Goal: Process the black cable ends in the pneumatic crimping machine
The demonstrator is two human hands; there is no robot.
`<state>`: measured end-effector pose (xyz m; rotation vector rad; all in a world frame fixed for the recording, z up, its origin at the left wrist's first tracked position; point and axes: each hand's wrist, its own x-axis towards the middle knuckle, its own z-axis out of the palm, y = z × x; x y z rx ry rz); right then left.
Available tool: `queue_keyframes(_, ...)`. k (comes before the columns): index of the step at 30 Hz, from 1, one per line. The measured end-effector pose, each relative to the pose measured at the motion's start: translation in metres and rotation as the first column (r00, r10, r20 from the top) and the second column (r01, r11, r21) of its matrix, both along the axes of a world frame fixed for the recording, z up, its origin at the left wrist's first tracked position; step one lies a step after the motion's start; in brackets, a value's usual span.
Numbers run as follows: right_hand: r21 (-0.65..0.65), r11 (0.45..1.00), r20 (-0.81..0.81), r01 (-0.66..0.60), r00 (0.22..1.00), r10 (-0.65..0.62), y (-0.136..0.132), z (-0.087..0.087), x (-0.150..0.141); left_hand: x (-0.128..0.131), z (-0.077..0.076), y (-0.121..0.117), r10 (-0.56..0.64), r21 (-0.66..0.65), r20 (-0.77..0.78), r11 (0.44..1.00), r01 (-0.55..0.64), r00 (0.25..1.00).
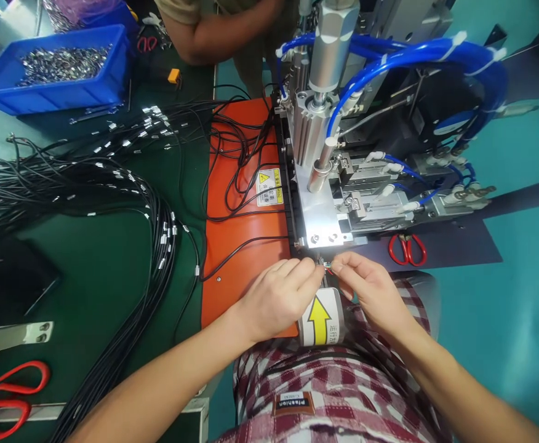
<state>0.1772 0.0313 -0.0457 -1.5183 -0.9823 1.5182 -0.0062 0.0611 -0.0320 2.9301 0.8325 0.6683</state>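
Note:
In the head view, my left hand [283, 298] is closed, fingertips at the front end of the machine [322, 215], just above a yellow arrow label [320, 320]. What it grips is hidden behind its fingers. My right hand [371, 286] pinches the tips of thin coloured wires [328, 266], which run across the small gap between both hands. Over the orange plate [246, 271] to my left, black cables [251, 240] lead into the machine's side, close above my left hand.
Red-handled scissors [407, 250] lie right of the machine. Bundled black cables [159, 246] with silvery ends cover much of the green bench [112, 252]. A blue bin [66, 92] holds small metal parts. Another person's arm [232, 31] is behind the machine. Blue air hoses [417, 52] arch overhead.

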Motion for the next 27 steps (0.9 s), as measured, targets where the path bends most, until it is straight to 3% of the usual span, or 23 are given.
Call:
queue_keyframes(13,-0.025,0.999,0.016,-0.024,1.0,0.024,0.0008,-0.0023,0.0027,0.0003,0.0001,0.0008,0.016,-0.072,-0.043,0.997,-0.019,0.999)
queue_keyframes(27,0.039,0.999,0.044,0.01,0.999,-0.011,-0.0008,-0.0033,0.0003,-0.0005,0.0007,0.0026,0.027,-0.094,-0.041,0.995,-0.031,0.999)
